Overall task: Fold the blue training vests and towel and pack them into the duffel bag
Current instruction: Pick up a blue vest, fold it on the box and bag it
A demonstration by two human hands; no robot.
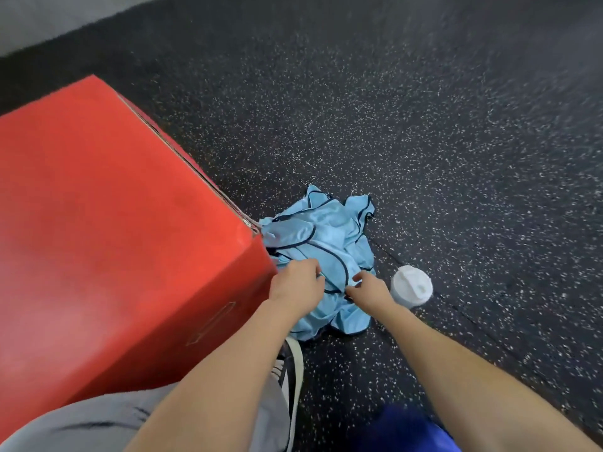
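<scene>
The blue vests (321, 252) lie in a messy heap on the floor (424, 141), right beside the corner of the red box (107, 230). The left hand (295, 287) and the right hand (368, 290) both reach down and pinch the heap. A white cup (411, 286) stands just right of the vests

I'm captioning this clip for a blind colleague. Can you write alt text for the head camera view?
Both hands, left hand and right hand, reach down onto a crumpled pile of light blue vests on a speckled black floor. A red box stands at left; a white lidded cup at right.
</scene>
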